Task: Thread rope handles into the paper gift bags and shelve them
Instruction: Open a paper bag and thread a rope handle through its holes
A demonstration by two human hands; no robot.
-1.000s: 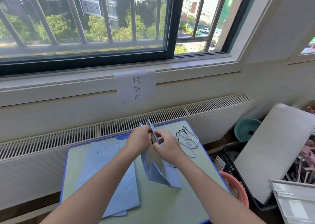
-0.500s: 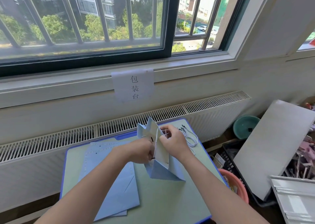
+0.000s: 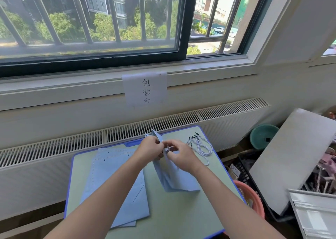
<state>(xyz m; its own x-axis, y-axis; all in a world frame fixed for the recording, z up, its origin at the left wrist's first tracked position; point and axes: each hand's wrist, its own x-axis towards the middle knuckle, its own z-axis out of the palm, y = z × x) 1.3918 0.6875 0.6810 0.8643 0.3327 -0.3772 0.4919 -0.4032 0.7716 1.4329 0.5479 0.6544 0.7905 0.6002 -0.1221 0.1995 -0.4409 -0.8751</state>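
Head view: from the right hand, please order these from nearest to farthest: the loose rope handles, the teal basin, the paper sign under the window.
From the right hand:
1. Loose rope handles, just right on the table.
2. Paper sign, up on the wall.
3. Teal basin, far right, on the floor.

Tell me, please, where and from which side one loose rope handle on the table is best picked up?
Probably by a black tip, from the window side. In the rope handles, the white cords loop over one another, but the stiff black tips fan out apart at the far end. A pinch grip there should draw one free. Both hands are busy at the standing bag.
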